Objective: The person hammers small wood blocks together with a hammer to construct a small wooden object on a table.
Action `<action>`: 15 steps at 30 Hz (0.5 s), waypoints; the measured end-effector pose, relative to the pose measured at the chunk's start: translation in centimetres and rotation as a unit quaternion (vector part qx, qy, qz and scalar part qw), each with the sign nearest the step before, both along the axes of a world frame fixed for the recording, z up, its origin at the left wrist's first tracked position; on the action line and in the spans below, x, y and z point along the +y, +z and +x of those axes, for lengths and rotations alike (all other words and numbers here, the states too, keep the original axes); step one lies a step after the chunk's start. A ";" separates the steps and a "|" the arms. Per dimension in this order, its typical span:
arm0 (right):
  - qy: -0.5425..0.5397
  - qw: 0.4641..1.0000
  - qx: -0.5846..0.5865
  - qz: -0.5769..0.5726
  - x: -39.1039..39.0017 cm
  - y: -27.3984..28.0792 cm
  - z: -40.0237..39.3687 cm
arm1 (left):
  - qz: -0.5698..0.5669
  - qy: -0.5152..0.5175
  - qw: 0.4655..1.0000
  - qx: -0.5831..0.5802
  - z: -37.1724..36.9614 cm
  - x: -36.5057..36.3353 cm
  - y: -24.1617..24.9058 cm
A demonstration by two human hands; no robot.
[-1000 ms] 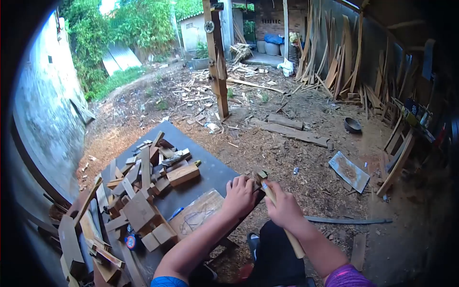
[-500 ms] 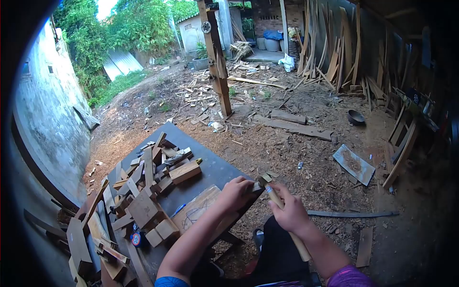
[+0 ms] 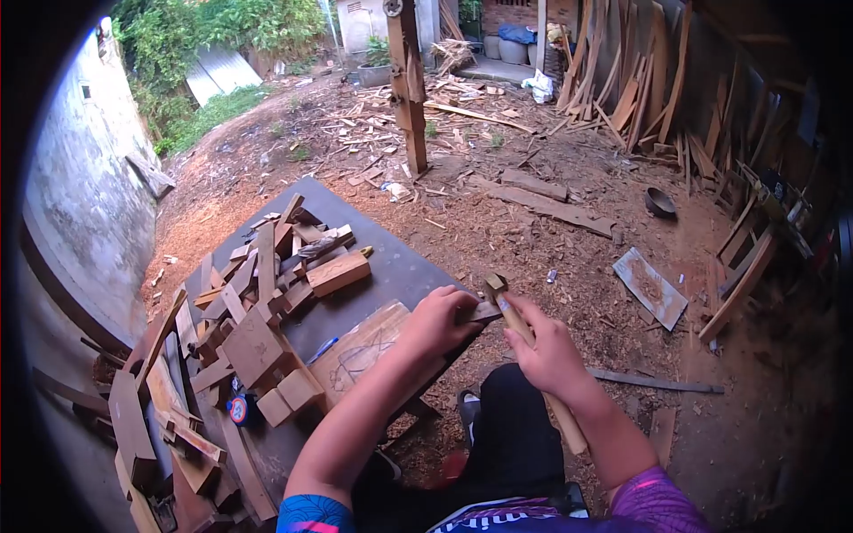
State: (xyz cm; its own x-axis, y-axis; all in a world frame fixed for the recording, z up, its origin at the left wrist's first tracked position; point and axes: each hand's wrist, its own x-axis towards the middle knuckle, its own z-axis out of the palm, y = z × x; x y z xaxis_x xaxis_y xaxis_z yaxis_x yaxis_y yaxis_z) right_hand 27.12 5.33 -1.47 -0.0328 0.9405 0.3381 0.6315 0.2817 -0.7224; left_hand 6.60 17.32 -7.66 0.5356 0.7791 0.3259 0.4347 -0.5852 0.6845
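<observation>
Holding the hammer [image 3: 567, 423] by its handle, my right grip [image 3: 547, 354] is closed, the hammer's head near the small wood piece [image 3: 485, 312]; my left grip [image 3: 434, 322], fingers curled round that piece, lies at the edge of the counter [image 3: 395, 262].

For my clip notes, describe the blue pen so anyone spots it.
On the dark table, find the pale board beside the heaped wood blocks. The pen lies at the board's edge nearest the heap, slim and bright blue amid brown wood.
</observation>
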 end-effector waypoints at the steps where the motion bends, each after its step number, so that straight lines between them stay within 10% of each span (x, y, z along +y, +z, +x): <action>1: -0.002 1.000 0.005 -0.010 -0.1 0.3 -0.2 | 0.006 0.008 1.000 0.009 0.0 0.0 0.0; 15: -0.016 0.999 -0.016 0.031 -1.6 0.4 -0.2 | 0.050 0.001 0.998 0.028 -0.5 0.2 -0.2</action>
State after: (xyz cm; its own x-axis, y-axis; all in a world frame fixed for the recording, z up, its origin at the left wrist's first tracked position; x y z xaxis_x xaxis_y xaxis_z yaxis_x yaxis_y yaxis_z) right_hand 26.96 3.75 -1.02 -0.0141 0.9189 0.3943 0.6641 0.3034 -0.6833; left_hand 6.13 17.49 -7.88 0.5546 0.7447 0.3712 0.4719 -0.6489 0.5968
